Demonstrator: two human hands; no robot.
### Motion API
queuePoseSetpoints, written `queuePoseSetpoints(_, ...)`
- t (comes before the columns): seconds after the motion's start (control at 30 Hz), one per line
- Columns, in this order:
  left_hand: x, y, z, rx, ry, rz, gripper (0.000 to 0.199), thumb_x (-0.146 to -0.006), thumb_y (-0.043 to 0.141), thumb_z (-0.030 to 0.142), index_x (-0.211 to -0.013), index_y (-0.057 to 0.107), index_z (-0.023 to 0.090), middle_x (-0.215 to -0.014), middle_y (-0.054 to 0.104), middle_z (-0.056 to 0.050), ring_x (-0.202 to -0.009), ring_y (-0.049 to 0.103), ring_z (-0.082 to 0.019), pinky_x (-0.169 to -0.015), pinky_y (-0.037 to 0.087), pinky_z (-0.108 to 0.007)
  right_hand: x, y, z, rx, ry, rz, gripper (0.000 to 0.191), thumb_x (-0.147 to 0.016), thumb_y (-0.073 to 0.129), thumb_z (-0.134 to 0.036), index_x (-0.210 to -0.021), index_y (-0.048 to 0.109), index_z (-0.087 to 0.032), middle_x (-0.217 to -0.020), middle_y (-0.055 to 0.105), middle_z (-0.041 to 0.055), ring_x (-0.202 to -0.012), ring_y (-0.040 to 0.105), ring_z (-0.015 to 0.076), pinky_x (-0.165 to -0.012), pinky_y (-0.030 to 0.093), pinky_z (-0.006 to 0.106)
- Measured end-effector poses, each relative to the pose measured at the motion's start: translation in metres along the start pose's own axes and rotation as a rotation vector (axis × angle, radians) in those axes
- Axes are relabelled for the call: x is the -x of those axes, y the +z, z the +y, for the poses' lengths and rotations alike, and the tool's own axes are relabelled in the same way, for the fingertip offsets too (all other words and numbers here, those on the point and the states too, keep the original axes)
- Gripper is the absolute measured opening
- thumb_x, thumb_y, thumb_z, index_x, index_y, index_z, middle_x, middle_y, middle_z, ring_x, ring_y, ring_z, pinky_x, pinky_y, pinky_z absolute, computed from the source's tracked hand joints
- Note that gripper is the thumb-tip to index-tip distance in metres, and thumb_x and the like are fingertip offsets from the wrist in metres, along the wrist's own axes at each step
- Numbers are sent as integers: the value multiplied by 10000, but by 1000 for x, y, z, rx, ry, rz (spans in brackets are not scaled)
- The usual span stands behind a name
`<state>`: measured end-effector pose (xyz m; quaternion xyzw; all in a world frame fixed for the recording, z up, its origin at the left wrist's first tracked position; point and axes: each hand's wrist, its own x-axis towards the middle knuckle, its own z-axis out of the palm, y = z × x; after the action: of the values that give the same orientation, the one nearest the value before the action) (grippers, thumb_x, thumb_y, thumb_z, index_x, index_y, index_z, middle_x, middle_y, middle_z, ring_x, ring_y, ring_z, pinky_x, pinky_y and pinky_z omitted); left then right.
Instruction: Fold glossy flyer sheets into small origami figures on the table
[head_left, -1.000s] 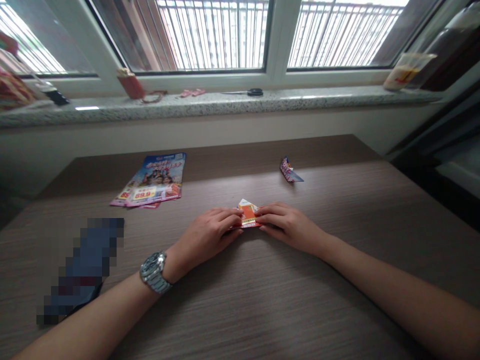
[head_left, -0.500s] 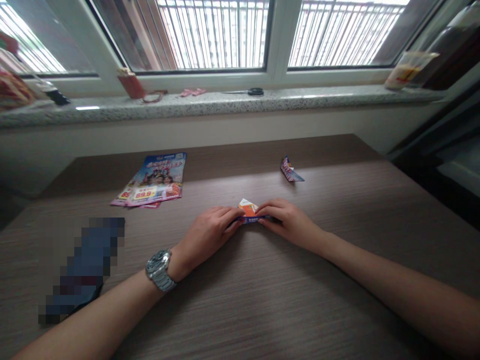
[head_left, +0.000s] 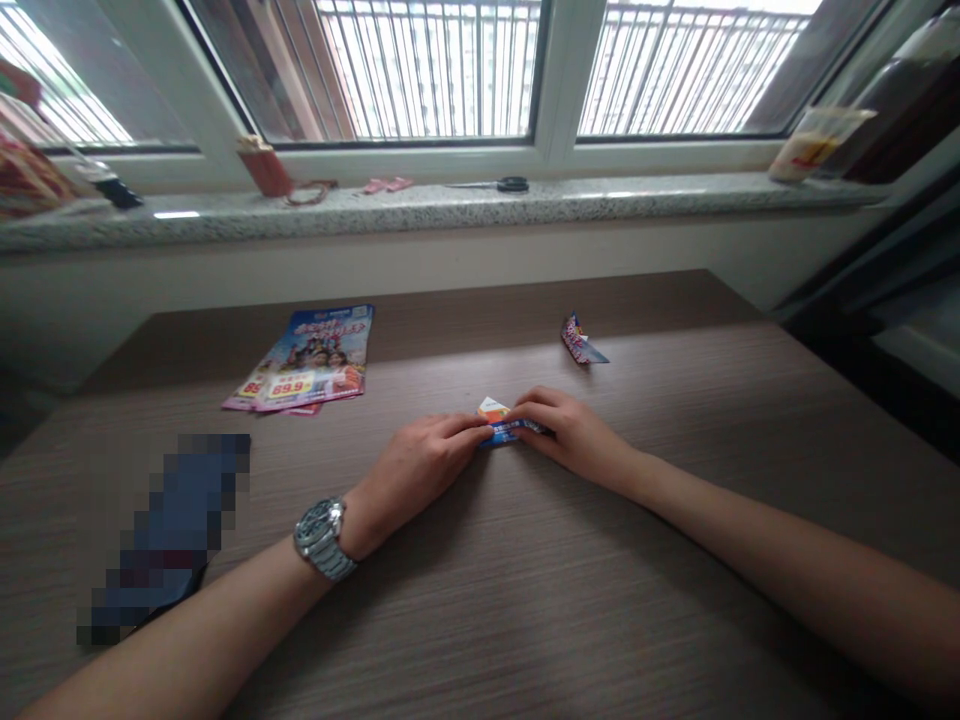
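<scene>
A small folded piece of printed paper (head_left: 504, 430), blue along its near edge with orange and a white corner behind, lies on the wooden table (head_left: 480, 580). From the left, my left hand (head_left: 420, 465) grips its left end, fingers together; a metal watch (head_left: 324, 537) circles that wrist. On the other end are the bent fingers of my right hand (head_left: 566, 435), closed on the paper's edge. Fingertips hide both ends of the paper. Farther back stands another folded paper piece (head_left: 576, 342), apart from both hands.
Printed flyers (head_left: 315, 355) lie stacked at the back left. A pixelated dark blue object (head_left: 172, 530) rests beside my left forearm. On the granite windowsill (head_left: 420, 212) are scissors (head_left: 510, 184), a red container (head_left: 266, 170), pink pieces (head_left: 388, 185) and a plastic cup (head_left: 814, 145).
The paper's near edge now shows a wider blue face, and less of the orange is visible. My right fingers have shifted slightly on the paper; the left hand has barely moved.
</scene>
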<state>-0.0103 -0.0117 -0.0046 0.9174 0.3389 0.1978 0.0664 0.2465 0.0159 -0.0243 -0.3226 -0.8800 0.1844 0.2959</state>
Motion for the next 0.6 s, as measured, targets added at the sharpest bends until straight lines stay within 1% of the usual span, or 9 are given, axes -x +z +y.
queuePoseSetpoints(0.1, 2, 3, -2, -28, 31, 12, 340, -997, 550, 159, -1323, 640, 195, -1319, 695, -84, -1157, 695, -241, -1004, 583, -395, 0, 1, 1, 3, -15, 8, 170, -1004, 612, -238, -1126, 716, -181, -1057, 683, 116, -983, 654, 232, -869, 547, 373)
queuePoseSetpoints(0.17, 2, 4, -3, -37, 42, 8, 354, -988, 556, 154, -1330, 639, 194, -1331, 688, -85, -1164, 690, -245, -1008, 584, -402, 0, 1, 1, 10, -24, 10, 176, -1005, 613, -242, -1131, 718, -178, -1058, 684, 119, -984, 653, 234, -866, 552, 375)
queuePoseSetpoints(0.27, 3, 4, -3, -42, 52, -13, 372, -990, 551, 152, -1351, 629, 196, -1351, 675, -85, -1171, 682, -249, -1012, 585, -412, 1, -1, -2, 81, -42, 6, 187, -1012, 602, -249, -1144, 720, -189, -1080, 697, 120, -1004, 647, 245, -885, 551, 402)
queuePoseSetpoints(0.37, 2, 3, -4, -57, 50, -25, 374, -993, 550, 153, -1356, 629, 194, -1352, 672, -88, -1163, 681, -255, -1007, 588, -423, 4, -4, -6, 182, -80, -12, 229, -1028, 573, -265, -1198, 711, -199, -1192, 703, 127, -1100, 636, 270, -954, 538, 449)
queuePoseSetpoints(0.47, 2, 4, -4, -62, 45, -34, 393, -987, 557, 153, -1372, 619, 201, -1363, 665, -88, -1166, 677, -256, -1009, 587, -430, 8, -6, -8, 225, -126, -81, 279, -1044, 546, -288, -1280, 677, -217, -1338, 676, 112, -1231, 615, 279, -1032, 517, 469)
queuePoseSetpoints(0.53, 1, 4, -4, -64, 43, -41, 406, -981, 559, 151, -1382, 613, 196, -1370, 661, -90, -1168, 676, -261, -1009, 585, -435, 11, -7, -8, 242, -131, -120, 310, -1048, 540, -293, -1330, 650, -226, -1379, 666, 100, -1272, 609, 276, -1057, 511, 471)
queuePoseSetpoints(0.6, 1, 4, -3, -67, 40, -44, 406, -980, 550, 149, -1380, 613, 184, -1364, 664, -93, -1160, 679, -266, -1003, 588, -436, 13, -6, -8, 253, -124, -134, 335, -1049, 539, -290, -1365, 628, -226, -1392, 665, 96, -1284, 612, 274, -1066, 513, 470)
